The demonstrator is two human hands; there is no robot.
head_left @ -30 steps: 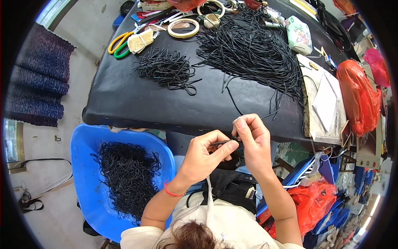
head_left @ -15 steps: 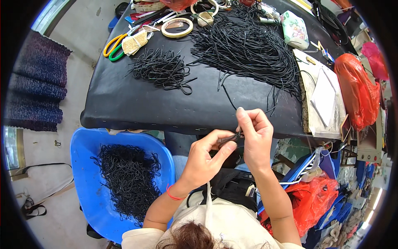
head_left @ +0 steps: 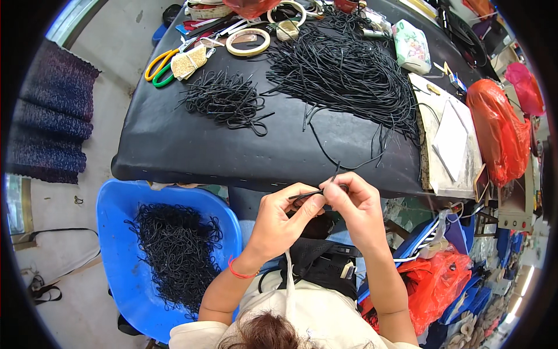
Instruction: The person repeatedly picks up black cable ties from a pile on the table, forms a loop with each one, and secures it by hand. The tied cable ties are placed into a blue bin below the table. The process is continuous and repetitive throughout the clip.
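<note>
A thin black cord [head_left: 303,195] is pinched between my two hands just off the table's front edge. My left hand [head_left: 285,216] is closed on it with thumb and fingers together. The thumb and curled fingers of my right hand [head_left: 354,203] grip the same cord close beside the left fingertips, and a short end sticks up above them. How the cord is looped inside the fingers is hidden. Ahead on the black table [head_left: 192,148] lies a large heap of long black cords [head_left: 349,75]. Left of it is a smaller pile of looped black cords [head_left: 224,99].
On my left below the table, a blue basin [head_left: 110,232] holds a tangle of looped black cords [head_left: 174,250]. Scissors [head_left: 160,68], a tape roll [head_left: 248,42] and a beige bundle [head_left: 189,61] lie far left. A pale board [head_left: 459,180] and red plastic bag [head_left: 499,134] are at right.
My right hand has come down and turned its fingers inward against the left. The cord now lies across the left fingertips, and its short end shows above the right hand.
</note>
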